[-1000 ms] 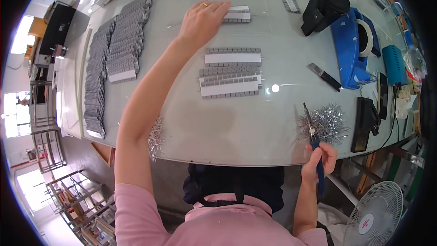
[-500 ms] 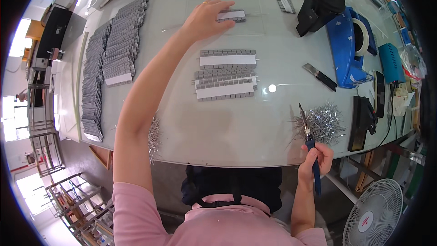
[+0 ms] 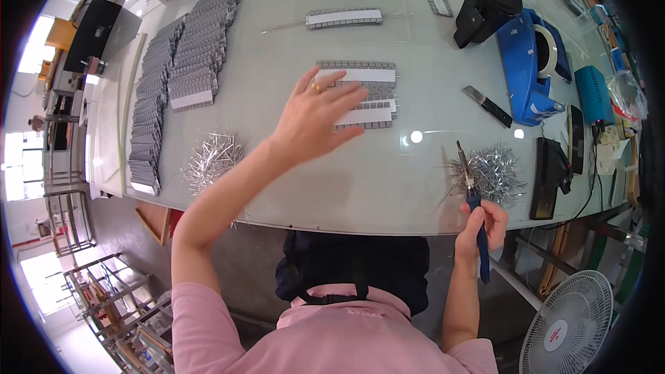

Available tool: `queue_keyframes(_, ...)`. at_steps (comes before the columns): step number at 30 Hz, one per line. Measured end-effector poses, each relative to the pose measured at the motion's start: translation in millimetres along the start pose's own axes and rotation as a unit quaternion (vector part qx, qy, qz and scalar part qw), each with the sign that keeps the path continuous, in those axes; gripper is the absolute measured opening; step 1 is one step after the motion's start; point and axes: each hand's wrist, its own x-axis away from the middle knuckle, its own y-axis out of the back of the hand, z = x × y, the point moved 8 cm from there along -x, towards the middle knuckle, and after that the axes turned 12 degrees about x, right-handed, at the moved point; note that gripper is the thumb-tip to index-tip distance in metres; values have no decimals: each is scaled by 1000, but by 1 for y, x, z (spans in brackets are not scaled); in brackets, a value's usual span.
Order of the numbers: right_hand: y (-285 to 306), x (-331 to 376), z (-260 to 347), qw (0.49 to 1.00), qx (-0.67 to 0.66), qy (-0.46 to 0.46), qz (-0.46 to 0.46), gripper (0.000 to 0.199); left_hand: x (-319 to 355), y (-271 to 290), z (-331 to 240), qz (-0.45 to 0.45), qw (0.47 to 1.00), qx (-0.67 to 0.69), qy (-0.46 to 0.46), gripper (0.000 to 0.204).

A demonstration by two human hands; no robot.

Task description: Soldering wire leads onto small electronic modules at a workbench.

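My left hand [image 3: 312,118] is open, fingers spread, above the left part of several grey segmented strips with white bands [image 3: 377,75]. It hides their left ends, and I cannot tell whether it touches them. A single similar strip [image 3: 344,19] lies farther away, with thin wires sticking out at both ends. My right hand [image 3: 490,227] is closed around the dark blue handle of a soldering iron [image 3: 474,201], its tip pointing away from me. Right beside the tip is a heap of thin silver wire clippings [image 3: 497,173].
On the left stand long rows of stacked grey strips [image 3: 197,45] and another pile of silver clippings [image 3: 215,156]. To the right are a utility knife [image 3: 488,106], a blue tape dispenser [image 3: 523,83], a black holder with a red top [image 3: 488,7] and a teal box [image 3: 594,97]. A fan [image 3: 564,329] stands below right.
My left hand has let go of the far strip and come back toward me, over the middle strips. The far strip now lies uncovered. My right hand still holds the soldering iron.
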Motion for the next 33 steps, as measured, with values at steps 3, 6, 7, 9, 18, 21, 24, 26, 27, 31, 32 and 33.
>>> queue_keyframes(3, -1, -2, 4, 1000, 7, 6, 9, 17, 8, -4, -5, -22, 1000, -14, -6, 42)
queue_keyframes(6, -1, -1, 3, 1000, -2, 1, 5, 18, 9, -5, -5, -34, 999, -23, -3, 43)
queue_keyframes(7, -1, -1, 3, 1000, -2, 2, 7, 18, 9, -5, -6, -39, 999, -24, -7, 43)
queue_keyframes(9, 0, 0, 1, 1000, -5, -16, 7, 18, 12, -5, -13, -43, 999, -23, -11, 43)
queue_keyframes(18, -2, -4, 9, 1000, -10, -21, -14, 16, 81, -19, -78, -13, 999, -36, 31, 50)
queue_keyframes(21, -2, -5, 13, 1000, -11, -11, -24, 15, 73, -42, -108, -14, 998, 9, 67, 49)
queue_keyframes(24, -1, -4, 11, 999, -25, -16, -40, 16, 53, -67, -135, -20, 998, 17, 55, 53)
queue_keyframes(26, 2, -4, 11, 998, -30, -14, -49, 16, 41, -79, -134, -2, 996, 20, 92, 56)
queue_keyframes(27, 5, -3, 10, 998, -31, -14, -50, 16, 39, -83, -134, 9, 996, 9, 86, 57)
queue_keyframes(31, 20, 2, 8, 996, -37, -17, -75, 18, 39, -78, -132, 39, 998, -46, 15, 59)
queue_keyframes(32, 23, 4, 7, 997, -30, -21, -74, 19, 39, -77, -133, 73, 993, -76, -45, 60)
queue_keyframes(33, 28, 5, 4, 996, -28, -23, -77, 19, 38, -77, -133, 107, 983, -104, -108, 61)
